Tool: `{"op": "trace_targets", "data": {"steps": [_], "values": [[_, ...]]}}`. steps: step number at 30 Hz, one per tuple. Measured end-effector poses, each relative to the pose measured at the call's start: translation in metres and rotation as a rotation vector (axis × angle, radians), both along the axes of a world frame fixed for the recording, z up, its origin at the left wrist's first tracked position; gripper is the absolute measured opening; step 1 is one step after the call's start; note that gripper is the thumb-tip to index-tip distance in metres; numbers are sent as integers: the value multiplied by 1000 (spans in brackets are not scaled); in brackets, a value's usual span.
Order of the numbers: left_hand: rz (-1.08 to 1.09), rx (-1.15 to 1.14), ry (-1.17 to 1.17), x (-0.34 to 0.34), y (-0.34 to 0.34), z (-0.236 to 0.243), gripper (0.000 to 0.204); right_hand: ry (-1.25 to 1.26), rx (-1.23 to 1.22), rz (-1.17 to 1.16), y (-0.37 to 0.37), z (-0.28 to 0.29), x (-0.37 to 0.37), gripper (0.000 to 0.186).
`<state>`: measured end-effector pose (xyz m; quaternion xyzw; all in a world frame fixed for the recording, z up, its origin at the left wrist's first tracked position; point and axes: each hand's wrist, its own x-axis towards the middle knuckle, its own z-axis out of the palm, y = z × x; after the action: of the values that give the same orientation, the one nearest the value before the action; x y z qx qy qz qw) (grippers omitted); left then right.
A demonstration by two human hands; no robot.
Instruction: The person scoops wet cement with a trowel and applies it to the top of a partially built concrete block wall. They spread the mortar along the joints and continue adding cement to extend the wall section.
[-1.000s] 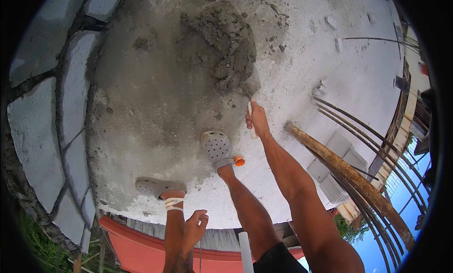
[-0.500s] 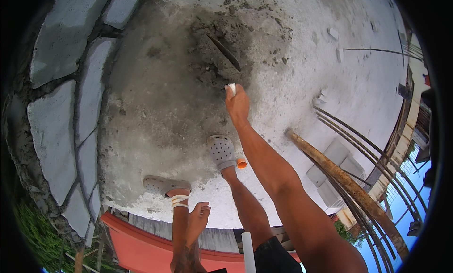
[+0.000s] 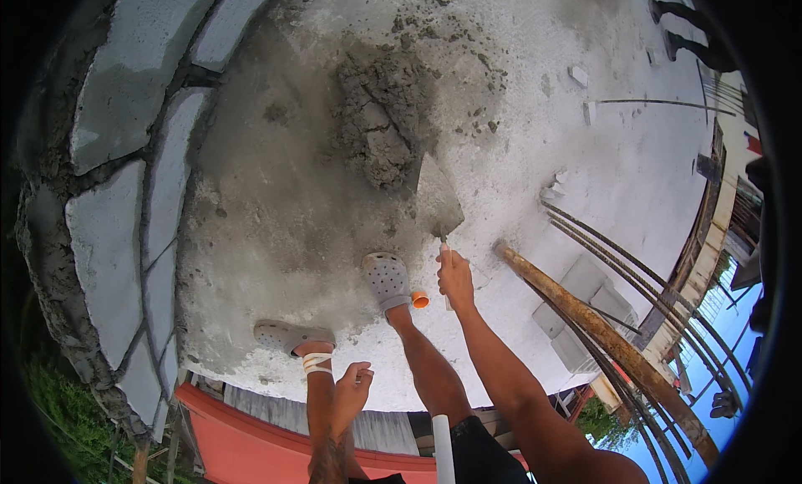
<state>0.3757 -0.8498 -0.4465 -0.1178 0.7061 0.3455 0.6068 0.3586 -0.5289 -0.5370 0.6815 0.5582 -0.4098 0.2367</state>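
Clasping the trowel [image 3: 439,201] by its handle, fingers wrapped round, right hand [image 3: 454,279] keeps the blade just beside the mortar heap [image 3: 380,120]; a low backswing could tip the nearby orange cup [image 3: 419,299]; left hand [image 3: 351,392] apparently empty, fingers loosely curled.

Open daylight makes the pale concrete slab [image 3: 518,175] so bright that I nearly squint, while the wet mortar [image 3: 380,124] soaks it up, dull and dark. Shadows look soft. Blue sky [image 3: 702,405] glows at lower right; the foliage [image 3: 71,409] opposite sinks into murk. The trowel [image 3: 439,200] shows clearly enough. Straight edges like the red beam [image 3: 217,425] bow towards a black, rounded rim.
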Motion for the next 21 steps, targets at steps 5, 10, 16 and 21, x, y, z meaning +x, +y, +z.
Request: {"op": "trace_targets", "data": {"steps": [5,10,16,21], "values": [[45,-4,28,0,-11,-12,26,-45,-30,214,-14,-48,44,59],[62,-28,45,17,-31,-18,26,401,-105,164,5,-147,-69,56],[74,-28,52,12,-29,4,25,488,-43,333,5,-55,-108,55],[186,1,119,0,-27,28,25,465,-27,489,12,32,-117,52]]}}
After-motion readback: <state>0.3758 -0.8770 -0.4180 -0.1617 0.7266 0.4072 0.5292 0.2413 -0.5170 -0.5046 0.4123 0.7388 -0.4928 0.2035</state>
